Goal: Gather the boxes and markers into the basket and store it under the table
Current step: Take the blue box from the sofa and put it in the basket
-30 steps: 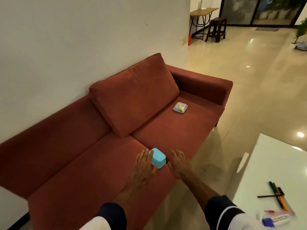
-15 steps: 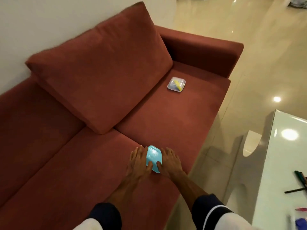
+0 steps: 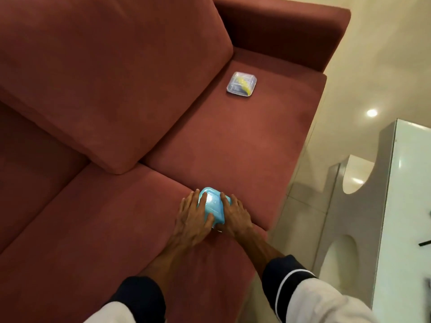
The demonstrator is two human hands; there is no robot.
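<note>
A small light-blue plastic box (image 3: 213,206) lies on the red sofa seat (image 3: 233,141) near its front edge. My left hand (image 3: 192,217) grips its left side, fingers and thumb laid over the lid. On the box's right side my right hand (image 3: 234,216) presses against it, so both hands clasp it. A clear box with something yellow inside (image 3: 241,84) rests farther back on the right seat cushion, near the armrest. A dark marker tip (image 3: 424,243) shows at the right frame edge on the white table (image 3: 405,206). No basket is in view.
A large red back cushion (image 3: 112,73) leans over the seat at the left. The sofa armrest (image 3: 286,29) closes the far end. A narrow strip of glossy tiled floor (image 3: 303,206) separates the sofa from the white table with cut-out legs.
My hands closed in from either side of the blue box and now clasp it. The view dropped lower and closer to the sofa.
</note>
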